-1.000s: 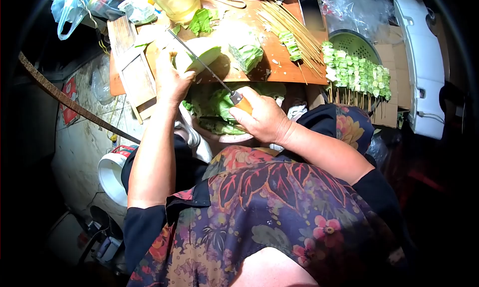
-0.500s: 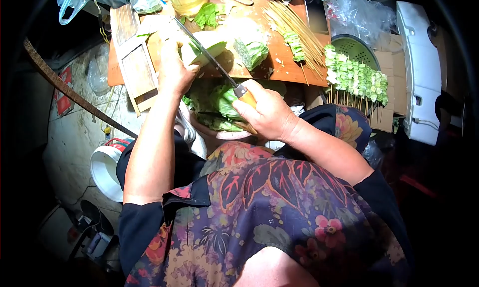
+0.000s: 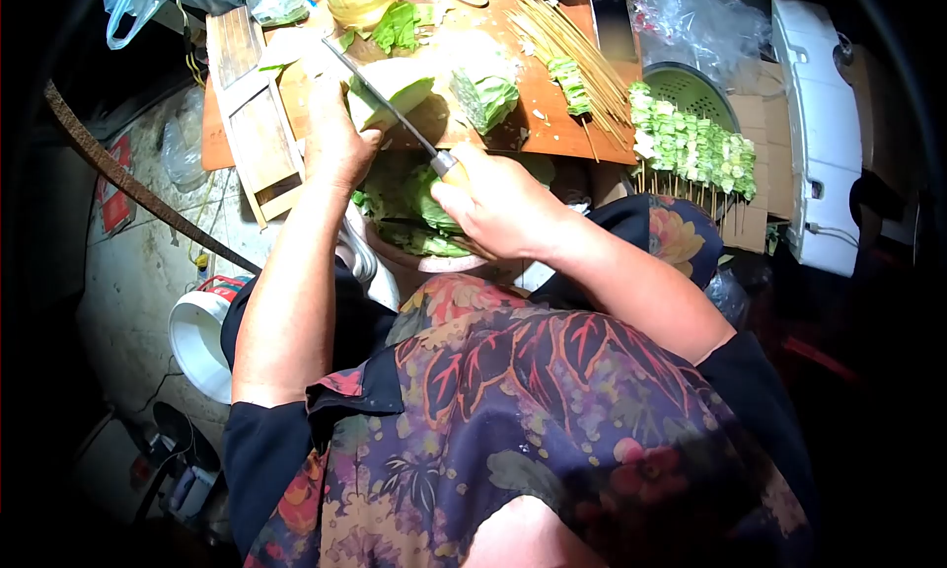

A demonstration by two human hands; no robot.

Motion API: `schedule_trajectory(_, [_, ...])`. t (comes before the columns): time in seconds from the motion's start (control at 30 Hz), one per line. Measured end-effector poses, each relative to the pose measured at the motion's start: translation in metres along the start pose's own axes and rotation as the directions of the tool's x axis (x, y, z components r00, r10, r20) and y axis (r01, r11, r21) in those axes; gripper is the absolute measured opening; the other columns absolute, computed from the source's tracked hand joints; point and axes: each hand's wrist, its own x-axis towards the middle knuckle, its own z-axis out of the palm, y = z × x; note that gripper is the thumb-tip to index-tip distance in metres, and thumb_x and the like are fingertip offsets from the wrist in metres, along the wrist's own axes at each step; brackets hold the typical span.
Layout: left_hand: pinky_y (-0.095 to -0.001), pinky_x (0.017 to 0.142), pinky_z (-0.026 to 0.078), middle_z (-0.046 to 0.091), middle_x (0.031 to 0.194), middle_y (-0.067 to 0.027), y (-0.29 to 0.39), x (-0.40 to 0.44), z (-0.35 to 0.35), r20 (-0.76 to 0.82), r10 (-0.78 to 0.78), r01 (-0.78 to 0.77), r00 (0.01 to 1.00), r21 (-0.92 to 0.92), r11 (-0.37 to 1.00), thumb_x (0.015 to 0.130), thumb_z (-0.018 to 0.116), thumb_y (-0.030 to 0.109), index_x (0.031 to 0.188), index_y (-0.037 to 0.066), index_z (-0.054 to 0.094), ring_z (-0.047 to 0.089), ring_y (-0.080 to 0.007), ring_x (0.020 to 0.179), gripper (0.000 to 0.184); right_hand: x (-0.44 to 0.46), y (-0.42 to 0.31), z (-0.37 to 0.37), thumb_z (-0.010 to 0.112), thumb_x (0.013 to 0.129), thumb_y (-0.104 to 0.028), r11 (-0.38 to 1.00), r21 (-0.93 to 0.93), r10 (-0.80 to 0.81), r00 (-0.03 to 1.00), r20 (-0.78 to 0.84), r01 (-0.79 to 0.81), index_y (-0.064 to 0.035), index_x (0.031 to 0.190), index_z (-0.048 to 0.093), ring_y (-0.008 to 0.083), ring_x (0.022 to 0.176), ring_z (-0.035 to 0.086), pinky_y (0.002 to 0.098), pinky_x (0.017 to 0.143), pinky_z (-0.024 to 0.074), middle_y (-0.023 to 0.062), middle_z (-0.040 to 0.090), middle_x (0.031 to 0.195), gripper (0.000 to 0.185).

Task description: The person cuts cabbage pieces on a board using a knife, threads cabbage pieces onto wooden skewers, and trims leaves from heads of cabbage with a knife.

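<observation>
My left hand (image 3: 340, 144) is wrapped round a pale green cabbage chunk (image 3: 406, 89) above the near edge of the wooden table. My right hand (image 3: 501, 205) grips the wooden handle of a long, thin-bladed knife (image 3: 406, 124). Its blade lies slantwise across the cabbage chunk, with the tip pointing away to the left. Whether the edge has gone into the cabbage I cannot tell. Another cabbage piece (image 3: 488, 99) rests on the table to the right, overexposed on top. Below my hands, a basin (image 3: 449, 264) holds cabbage leaves, partly hidden by my right hand.
Bare bamboo skewers (image 3: 577, 55) lie on the table (image 3: 552, 146), with one cabbage-threaded skewer (image 3: 570, 86) beside them. Several finished cabbage skewers (image 3: 691, 139) sit at right by a green colander (image 3: 691, 86). A wooden slicer board (image 3: 258, 124) leans at left; a white bucket (image 3: 202, 346) stands below.
The knife and my right hand have slid a little forward and to the left across the cabbage chunk. My left hand keeps its hold. The whole view has shifted slightly.
</observation>
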Motion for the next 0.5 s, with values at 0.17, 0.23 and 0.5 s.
schedule_trajectory(0.17, [-0.0392,0.101,0.039,0.05,0.12,-0.0222,0.002,0.0,-0.001,0.047,-0.037,0.037,0.998,-0.002,0.999,0.06,0.078,0.003,0.127,0.002,0.042,0.048,-0.0363,0.115,0.077,0.019,0.009,0.0,0.05,0.089,-0.019,0.995,-0.093,-0.024,0.992,0.121,0.035,0.0029,0.101,0.049,0.0417,0.089,0.056,0.044,0.078,0.0466,0.0242,0.053,0.094,0.025])
schedule_trajectory(0.23, [-0.0395,0.101,0.039,0.049,0.121,-0.0225,0.003,0.0,0.001,0.059,-0.067,0.067,0.996,0.006,0.998,0.06,0.079,0.004,0.128,0.002,0.041,0.048,-0.0365,0.116,0.078,0.028,0.013,0.005,0.048,0.089,-0.016,0.984,-0.164,-0.051,0.991,0.127,0.072,0.0029,0.092,0.054,0.0388,0.086,0.056,0.0431,0.076,0.0479,0.0223,0.055,0.09,0.02])
schedule_trajectory(0.5, [-0.0388,0.1,0.04,0.046,0.12,-0.021,-0.002,-0.004,0.005,0.023,-0.039,0.038,0.999,0.013,0.999,0.062,0.079,0.011,0.128,0.001,0.039,0.046,-0.0361,0.115,0.078,0.058,0.075,0.07,0.047,0.09,-0.028,0.926,-0.372,0.152,0.968,0.201,-0.068,-0.0007,0.098,0.059,0.0355,0.089,0.06,0.0457,0.079,0.0484,0.0206,0.063,0.088,0.031])
